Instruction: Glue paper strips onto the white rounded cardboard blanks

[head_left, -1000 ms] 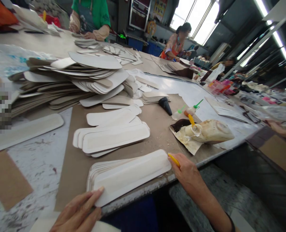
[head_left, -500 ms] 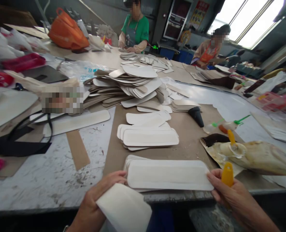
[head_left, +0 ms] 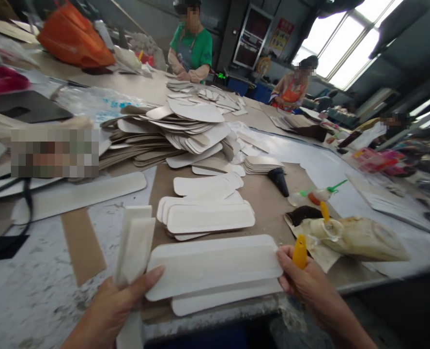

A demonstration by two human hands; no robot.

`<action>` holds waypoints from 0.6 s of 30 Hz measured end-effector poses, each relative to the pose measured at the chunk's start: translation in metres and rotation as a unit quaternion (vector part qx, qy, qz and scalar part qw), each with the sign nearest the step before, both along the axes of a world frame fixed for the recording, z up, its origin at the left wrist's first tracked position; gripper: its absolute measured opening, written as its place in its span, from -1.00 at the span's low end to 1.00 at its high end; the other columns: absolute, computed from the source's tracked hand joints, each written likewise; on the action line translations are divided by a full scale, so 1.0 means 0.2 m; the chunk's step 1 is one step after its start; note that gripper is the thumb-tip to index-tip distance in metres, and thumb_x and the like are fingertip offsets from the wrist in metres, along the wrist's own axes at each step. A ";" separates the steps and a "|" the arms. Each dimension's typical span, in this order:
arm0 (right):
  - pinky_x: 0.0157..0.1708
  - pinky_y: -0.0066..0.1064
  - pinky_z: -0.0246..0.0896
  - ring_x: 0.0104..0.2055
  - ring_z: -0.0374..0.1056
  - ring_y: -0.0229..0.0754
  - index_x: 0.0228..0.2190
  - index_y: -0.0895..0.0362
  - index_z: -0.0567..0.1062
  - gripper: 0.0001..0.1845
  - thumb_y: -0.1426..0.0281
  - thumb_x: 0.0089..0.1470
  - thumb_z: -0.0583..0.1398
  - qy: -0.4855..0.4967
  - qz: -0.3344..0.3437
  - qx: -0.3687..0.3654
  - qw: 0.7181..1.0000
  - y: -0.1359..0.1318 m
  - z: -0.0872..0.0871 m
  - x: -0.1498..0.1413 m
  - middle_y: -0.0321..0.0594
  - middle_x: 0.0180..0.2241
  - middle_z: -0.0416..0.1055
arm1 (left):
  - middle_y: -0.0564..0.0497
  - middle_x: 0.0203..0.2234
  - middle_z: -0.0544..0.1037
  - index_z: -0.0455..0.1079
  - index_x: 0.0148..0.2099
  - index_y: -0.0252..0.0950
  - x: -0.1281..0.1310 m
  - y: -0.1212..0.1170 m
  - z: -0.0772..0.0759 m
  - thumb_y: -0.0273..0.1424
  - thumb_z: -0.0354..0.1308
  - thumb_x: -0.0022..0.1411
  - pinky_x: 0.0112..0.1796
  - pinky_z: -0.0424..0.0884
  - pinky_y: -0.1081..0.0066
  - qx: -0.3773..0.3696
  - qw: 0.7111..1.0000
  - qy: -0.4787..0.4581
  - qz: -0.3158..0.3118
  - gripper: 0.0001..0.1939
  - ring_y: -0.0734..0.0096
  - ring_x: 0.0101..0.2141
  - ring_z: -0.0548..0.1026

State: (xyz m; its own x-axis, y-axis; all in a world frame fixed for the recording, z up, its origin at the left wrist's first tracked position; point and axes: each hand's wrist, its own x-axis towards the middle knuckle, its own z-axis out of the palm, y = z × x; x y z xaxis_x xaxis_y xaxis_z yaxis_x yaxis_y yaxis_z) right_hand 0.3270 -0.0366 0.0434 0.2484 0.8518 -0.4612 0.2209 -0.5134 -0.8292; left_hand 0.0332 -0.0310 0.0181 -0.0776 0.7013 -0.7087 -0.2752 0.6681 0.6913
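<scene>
My left hand [head_left: 115,305] grips a small stack of white foam strips [head_left: 134,247], held upright, while its thumb presses the left end of a long white padded piece [head_left: 215,264]. That piece lies on top of a near stack at the table's front edge. My right hand [head_left: 309,286] is closed round an orange-capped glue bottle [head_left: 299,252], and its fingers touch the piece's right end. A second stack of white pieces [head_left: 207,215] lies just beyond on brown card [head_left: 266,213].
A glue-smeared bag with an orange nozzle [head_left: 353,237] and a black cone [head_left: 279,180] sit to the right. A big heap of cut pieces [head_left: 171,131] lies behind. Two people work at the far side. A brown card strip [head_left: 82,245] lies at left.
My left hand has raised the white foam strips upright and its thumb now holds the top piece. The top piece has slid off the stack beneath. The view shifted left.
</scene>
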 end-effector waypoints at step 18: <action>-0.69 -0.52 -0.15 -0.70 -0.03 -0.41 -0.60 0.11 0.23 -0.55 0.00 -0.05 0.15 -0.069 0.091 0.019 0.993 0.03 -0.02 0.00 -0.49 -0.74 0.07 | 0.14 -0.33 0.60 0.34 -0.06 -0.11 -0.02 0.03 -0.05 -0.41 0.30 -0.03 -0.37 0.49 0.60 -0.005 1.000 0.001 0.028 -0.56 0.42 -0.30 0.55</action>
State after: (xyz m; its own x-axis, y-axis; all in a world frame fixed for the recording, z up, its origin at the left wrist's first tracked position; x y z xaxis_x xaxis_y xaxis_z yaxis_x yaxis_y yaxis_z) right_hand 0.3272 -0.0306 0.0402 0.1473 0.9049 -0.3992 0.4208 -0.4226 -0.8027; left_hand 0.0300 -0.0244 0.0089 -0.1182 0.6882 -0.7158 -0.3114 0.6588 0.6848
